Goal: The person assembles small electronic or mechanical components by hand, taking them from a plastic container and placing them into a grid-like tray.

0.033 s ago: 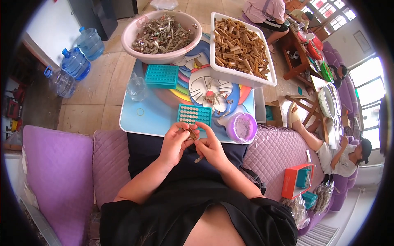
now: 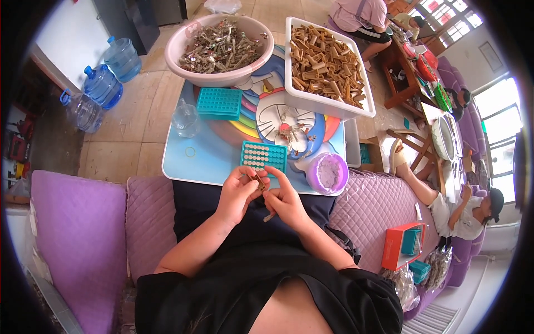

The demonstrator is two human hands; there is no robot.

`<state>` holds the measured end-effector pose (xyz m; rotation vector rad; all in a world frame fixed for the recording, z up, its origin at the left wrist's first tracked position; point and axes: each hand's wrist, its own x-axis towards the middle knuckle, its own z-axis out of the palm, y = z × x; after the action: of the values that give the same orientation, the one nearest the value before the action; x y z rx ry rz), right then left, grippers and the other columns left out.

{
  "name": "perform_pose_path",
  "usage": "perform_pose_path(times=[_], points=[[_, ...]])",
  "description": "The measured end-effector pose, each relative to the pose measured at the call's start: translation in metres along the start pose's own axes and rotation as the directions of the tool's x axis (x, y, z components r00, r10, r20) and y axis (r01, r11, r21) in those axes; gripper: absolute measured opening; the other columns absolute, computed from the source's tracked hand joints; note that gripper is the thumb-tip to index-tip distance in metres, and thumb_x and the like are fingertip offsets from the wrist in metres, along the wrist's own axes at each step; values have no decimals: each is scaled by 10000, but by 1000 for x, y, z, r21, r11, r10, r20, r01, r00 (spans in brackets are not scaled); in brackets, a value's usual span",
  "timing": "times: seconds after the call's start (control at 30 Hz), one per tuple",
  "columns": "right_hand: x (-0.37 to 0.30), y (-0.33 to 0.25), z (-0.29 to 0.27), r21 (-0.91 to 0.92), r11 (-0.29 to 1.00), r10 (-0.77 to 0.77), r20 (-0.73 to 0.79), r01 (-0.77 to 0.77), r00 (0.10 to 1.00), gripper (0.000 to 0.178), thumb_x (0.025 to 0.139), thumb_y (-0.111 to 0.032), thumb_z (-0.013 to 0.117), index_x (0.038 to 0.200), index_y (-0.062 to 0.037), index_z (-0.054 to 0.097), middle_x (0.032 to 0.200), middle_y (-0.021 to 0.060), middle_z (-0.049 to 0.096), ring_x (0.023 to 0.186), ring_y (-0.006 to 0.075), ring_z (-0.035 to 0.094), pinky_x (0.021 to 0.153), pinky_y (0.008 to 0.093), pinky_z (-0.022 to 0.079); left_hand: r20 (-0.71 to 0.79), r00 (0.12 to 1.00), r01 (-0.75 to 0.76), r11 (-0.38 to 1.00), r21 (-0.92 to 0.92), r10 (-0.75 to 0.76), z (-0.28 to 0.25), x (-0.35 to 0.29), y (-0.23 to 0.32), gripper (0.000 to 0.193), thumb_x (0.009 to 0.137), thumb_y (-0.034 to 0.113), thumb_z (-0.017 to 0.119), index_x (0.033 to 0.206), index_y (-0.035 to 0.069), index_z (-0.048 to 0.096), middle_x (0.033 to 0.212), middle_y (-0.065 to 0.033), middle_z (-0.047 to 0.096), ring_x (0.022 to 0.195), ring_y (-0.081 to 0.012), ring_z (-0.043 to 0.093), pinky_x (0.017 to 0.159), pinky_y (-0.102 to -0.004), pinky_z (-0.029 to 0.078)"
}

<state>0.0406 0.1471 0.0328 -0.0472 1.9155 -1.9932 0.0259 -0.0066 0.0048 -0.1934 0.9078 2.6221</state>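
Just off the near edge of the low table, my left hand [image 2: 233, 196] pinches a small brown trough-shaped piece [image 2: 258, 181]. My right hand [image 2: 287, 204] is right beside it, its thumb and forefinger near the piece and the other fingers curled in. Below those curled fingers pokes the end of a small greyish strip [image 2: 269, 217]; the rest of it is hidden. Beyond my fingers lies a teal tray [image 2: 276, 151], its left part filled with rows of round whitish pieces. To the right stands a purple tub [image 2: 338, 181] with pale contents.
A white bin [image 2: 328, 107] heaped with brown pieces and a pink basin [image 2: 173, 55] of greyish scraps stand at the table's far side. On the left are a teal rack [image 2: 219, 103] and a clear jug [image 2: 186, 119]. Other people sit at the right.
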Motion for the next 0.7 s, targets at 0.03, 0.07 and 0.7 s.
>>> perform_pose_path(times=[0.03,0.07,0.7], points=[[0,1,0,-14,1000,8,27,-8,1000,515,881,-20,500,1353,-67,299,564,-9,480,498,50,444,460,214,348,31,999,-16,996,93,13,-6,2,-3,142,861,-25,515,952,69,461,1093,-120,580,985,-222,601,851,-362,509],[1,1,1,-15,1000,7,29,-7,1000,515,881,-20,500,1353,-67,299,564,-9,480,498,50,444,460,214,348,31,999,-18,996,93,15,-12,3,-4,142,861,-25,515,952,69,461,1093,-120,580,985,-222,601,851,-362,509],[95,58,-43,-767,622,-392,-133,156,910,246,744,-80,672,980,-43,613,846,127,595,739,267,605,675,350,496,-48,994,-98,991,93,103,-14,6,9,197,826,-77,530,952,57,460,1093,-132,565,990,-218,593,918,-376,490]])
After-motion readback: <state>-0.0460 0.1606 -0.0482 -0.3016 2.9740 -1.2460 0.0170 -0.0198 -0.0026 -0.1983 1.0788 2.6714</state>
